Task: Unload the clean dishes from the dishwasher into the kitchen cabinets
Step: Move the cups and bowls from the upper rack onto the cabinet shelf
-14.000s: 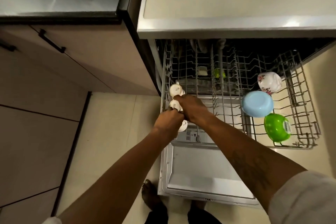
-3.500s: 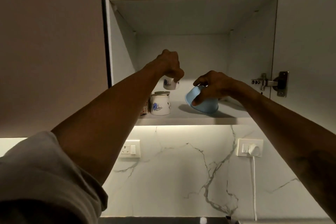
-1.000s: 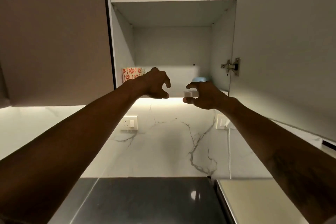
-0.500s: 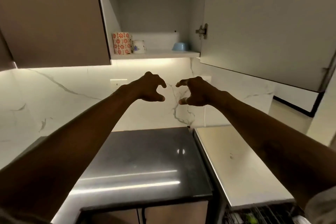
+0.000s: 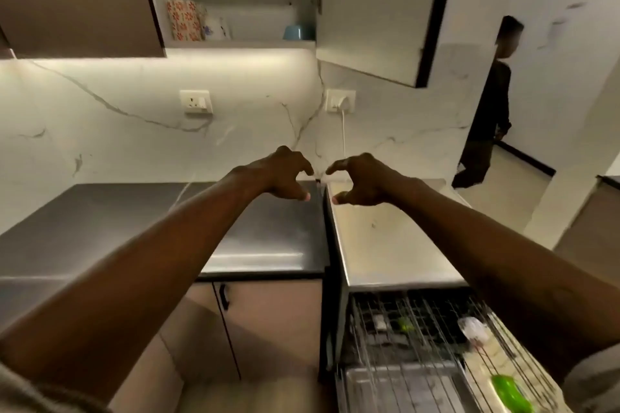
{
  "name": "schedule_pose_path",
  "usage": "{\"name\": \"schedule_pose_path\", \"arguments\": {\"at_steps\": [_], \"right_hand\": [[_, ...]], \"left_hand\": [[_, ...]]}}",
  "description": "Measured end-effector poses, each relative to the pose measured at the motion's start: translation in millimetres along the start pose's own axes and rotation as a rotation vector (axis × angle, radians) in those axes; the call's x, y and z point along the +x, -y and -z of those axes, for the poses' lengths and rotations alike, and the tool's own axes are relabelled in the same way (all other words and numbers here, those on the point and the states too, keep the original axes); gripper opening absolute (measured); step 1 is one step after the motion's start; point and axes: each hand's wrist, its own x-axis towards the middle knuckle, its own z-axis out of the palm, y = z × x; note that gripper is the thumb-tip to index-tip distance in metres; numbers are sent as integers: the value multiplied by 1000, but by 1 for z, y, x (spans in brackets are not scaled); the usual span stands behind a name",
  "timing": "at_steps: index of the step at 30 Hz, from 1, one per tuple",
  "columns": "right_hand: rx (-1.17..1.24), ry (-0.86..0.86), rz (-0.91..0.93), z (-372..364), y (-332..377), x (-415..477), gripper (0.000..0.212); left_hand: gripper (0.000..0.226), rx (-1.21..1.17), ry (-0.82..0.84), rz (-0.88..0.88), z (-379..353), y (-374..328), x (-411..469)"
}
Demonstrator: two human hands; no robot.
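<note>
The step in hand is, by judgement, the reach down to the grey wire dishwasher rack (image 5: 419, 349), which stands pulled out at 5 o'clock in the view, to take the next dishes. To do it well, the person should bend toward the rack and choose one piece for each hand. One is the bright green rounded bowl (image 5: 511, 394) at the near right side of the rack. The other is the white cup with a flower print (image 5: 473, 329), at 11 o'clock from the bowl. Both probably are smooth and perhaps damp, so a full grasp around the body seems safer than a pinch at the rim. The open grey cabinet door (image 5: 369, 10) hangs at 1 o'clock above the dishwasher, so the head should come up with care.

The left hand (image 5: 285, 174) and the right hand (image 5: 364, 181) hover side by side at the centre, over the line where the dark glossy countertop (image 5: 134, 228) meets the pale dishwasher top (image 5: 385, 238). Each hand is empty, with loosely curved fingers and the thumb apart from the forefinger, and it touches nothing. Their forefingers are near each other but apart.

On the white cabinet shelf (image 5: 241, 43) at 12 o'clock stand a tall cup with red flowers (image 5: 183, 21), a white mug with a blue drawing (image 5: 214, 28) and a pale blue bowl (image 5: 297, 32).
</note>
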Motion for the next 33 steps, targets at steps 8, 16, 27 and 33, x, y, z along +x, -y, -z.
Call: {"name": "schedule_pose_path", "arguments": {"at_steps": [8, 16, 27, 33], "right_hand": [[21, 119, -72, -38, -77, -105, 64], [41, 160, -216, -70, -144, -162, 61], [108, 229, -273, -106, -218, -202, 61], [152, 297, -205, -134, -277, -218, 59]], "left_hand": [[68, 23, 167, -94, -82, -119, -6], [67, -2, 260, -230, -144, -186, 38], [67, -25, 343, -287, -208, -262, 67], [60, -87, 415, -226, -253, -308, 83]]}}
